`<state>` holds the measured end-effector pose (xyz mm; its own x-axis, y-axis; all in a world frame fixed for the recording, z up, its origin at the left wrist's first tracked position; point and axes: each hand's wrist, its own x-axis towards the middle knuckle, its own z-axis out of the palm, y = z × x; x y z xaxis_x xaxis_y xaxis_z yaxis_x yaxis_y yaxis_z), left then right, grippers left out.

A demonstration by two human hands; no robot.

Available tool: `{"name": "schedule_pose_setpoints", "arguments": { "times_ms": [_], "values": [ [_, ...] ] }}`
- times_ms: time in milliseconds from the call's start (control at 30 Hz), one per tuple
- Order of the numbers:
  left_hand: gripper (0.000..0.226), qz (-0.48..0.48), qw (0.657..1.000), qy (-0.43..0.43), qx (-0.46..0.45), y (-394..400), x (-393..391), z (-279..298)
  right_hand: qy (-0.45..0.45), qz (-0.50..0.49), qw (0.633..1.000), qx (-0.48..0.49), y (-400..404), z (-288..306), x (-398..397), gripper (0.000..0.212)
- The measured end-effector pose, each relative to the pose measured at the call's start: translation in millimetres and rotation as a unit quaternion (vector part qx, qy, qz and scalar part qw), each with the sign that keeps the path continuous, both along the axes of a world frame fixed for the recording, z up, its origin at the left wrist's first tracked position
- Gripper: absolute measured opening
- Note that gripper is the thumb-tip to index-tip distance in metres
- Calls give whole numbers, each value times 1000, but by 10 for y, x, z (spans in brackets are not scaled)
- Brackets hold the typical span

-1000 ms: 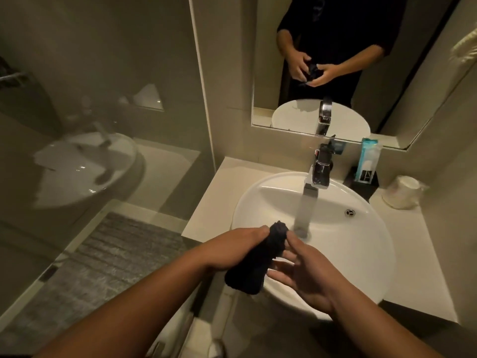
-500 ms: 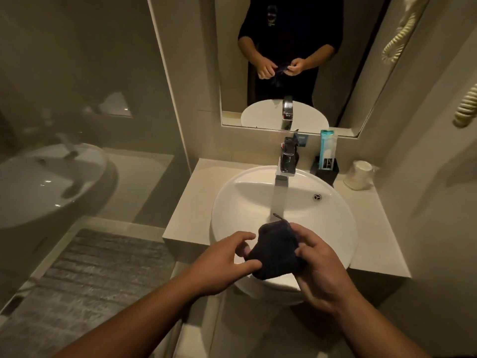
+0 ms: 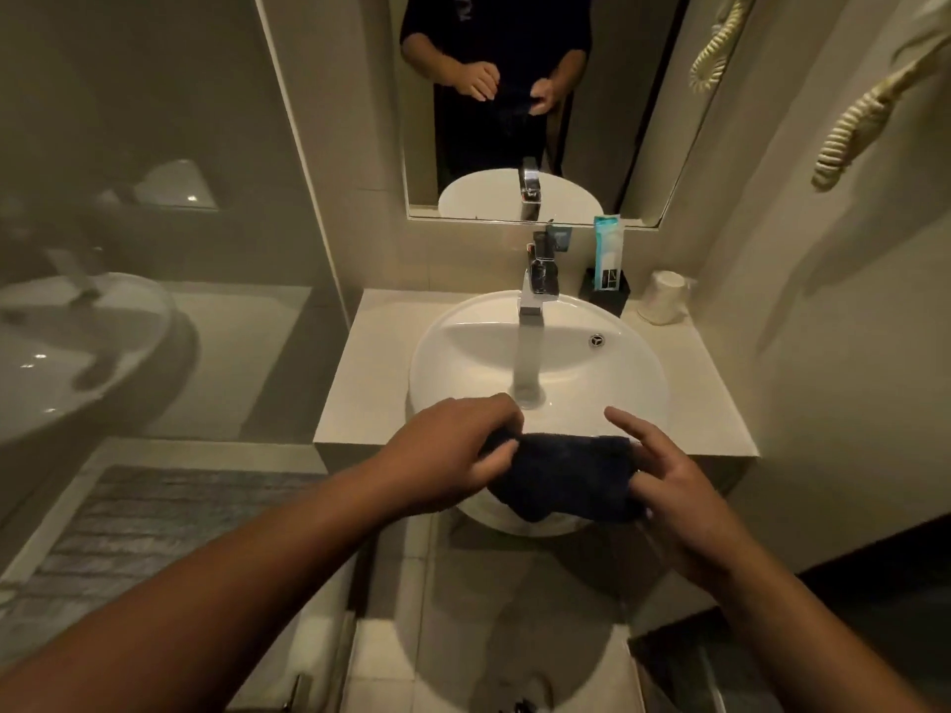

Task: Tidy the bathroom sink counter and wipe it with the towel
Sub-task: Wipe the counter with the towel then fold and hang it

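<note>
Change since half a second earlier: the small dark navy terry towel [image 3: 566, 473], previously bunched into a lump between the hands, was drawn out into a wider band; the view had also shifted closer to the basin.

Landmark: round white ceramic basin [image 3: 538, 352], set on a pale stone counter [image 3: 360, 373].

Item, towel: held in the air over the near rim of the basin, hanging slightly below that rim, not resting on the counter.

Item, left hand [image 3: 453, 452]: at the basin's near-left rim, fingers curled closed over the towel's left end.

Item, right hand [image 3: 679, 501]: at the basin's near-right rim, thumb and lower fingers pinching the towel's right end, index finger extended loose toward the basin.

Item, chrome square-bodied tap [image 3: 538, 288]: at the basin's far rim, centre, with water running from it into the bowl.

Item, black holder with a white-and-teal sachet standing in it [image 3: 607, 275]: on the counter behind the basin, to its far right.

Item, white paper-wrapped cup [image 3: 664, 303]: lying on the counter further right of the basin, beside the holder.

Item, frameless wall mirror [image 3: 643, 120]: above the basin, reflecting both hands and a dark garment.
</note>
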<state>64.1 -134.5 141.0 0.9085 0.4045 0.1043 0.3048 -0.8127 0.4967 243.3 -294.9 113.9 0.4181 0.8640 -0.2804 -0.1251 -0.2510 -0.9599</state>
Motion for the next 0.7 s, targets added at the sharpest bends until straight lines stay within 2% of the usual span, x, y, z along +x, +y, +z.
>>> {"name": "schedule_pose_setpoints", "arguments": {
  "times_ms": [33,133,233,300,367,500,567,700],
  "values": [
    [2,-18,1000,-3,24,-21,39,43,-15,19,1000,-7,-46,9,13,58],
    [19,-34,997,-19,60,-103,148,123,-23,51,998,-29,-172,33,54,52],
    [26,-50,996,-21,66,-181,201,143,-117,14,992,-42,-276,19,115,16],
    [24,-63,996,-4,66,-226,217,142,-176,-18,983,-41,-357,-8,166,8],
    [22,-65,996,6,62,-266,225,130,-274,-30,960,-51,-430,-1,185,10],
    [24,-56,996,20,69,-356,231,33,-478,-23,877,-42,-568,54,170,9],
    [23,-55,995,22,75,-403,199,-59,-500,23,865,-40,-631,22,146,13],
    [20,-71,997,20,27,-437,22,-438,-466,116,870,-110,-694,-233,115,16]
  ]
}}
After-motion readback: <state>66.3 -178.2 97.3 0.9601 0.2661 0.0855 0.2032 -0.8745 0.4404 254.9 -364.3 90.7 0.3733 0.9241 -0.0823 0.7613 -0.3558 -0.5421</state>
